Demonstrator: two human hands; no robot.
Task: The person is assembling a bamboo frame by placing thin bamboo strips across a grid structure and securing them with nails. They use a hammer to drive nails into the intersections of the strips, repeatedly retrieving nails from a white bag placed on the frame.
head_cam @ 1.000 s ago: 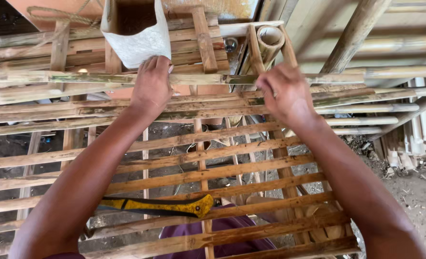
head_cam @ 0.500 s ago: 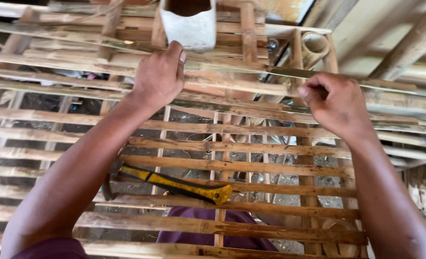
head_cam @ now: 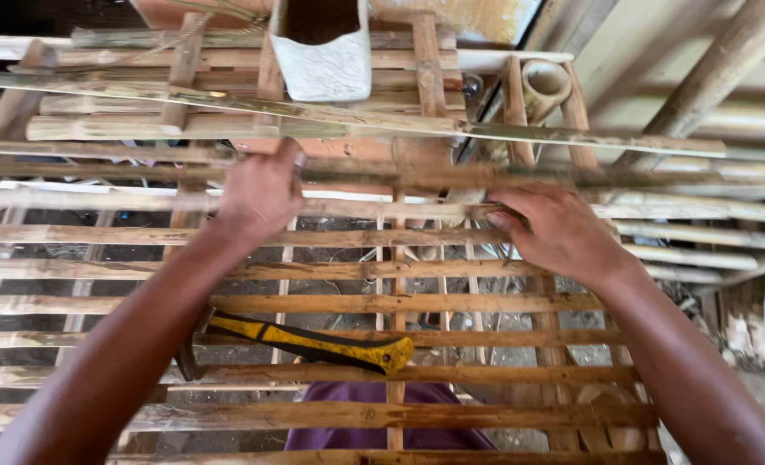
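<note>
Two hands are on the same bamboo slat (head_cam: 382,209), a long pale strip lying crosswise on the slatted bamboo frame (head_cam: 399,303). The left hand (head_cam: 260,191) is curled loosely over the slat with its fingers folded down behind it; how tightly it grips cannot be told from this angle. The right hand (head_cam: 557,230) lies further right along the slat, its fingertips bunched and pressed onto the top of the strip, more pinching and steadying than wrapping round it.

Half a second ago both hands sat on a strip further from the person; now they have come one row nearer and the right hand has flattened onto the wood. My reading is that the strip is being set and held in its row rather than carried.

Nearer the person than the slat, a hammer with a yellow and black handle (head_cam: 309,342) lies loose across the frame, touched by neither hand and in the same spot as before. Beyond the slat, a white open-topped container (head_cam: 322,65) hangs against the frame's far rails. Right of that container, a short hollow bamboo tube (head_cam: 544,84) stands between two upright pieces.
</note>
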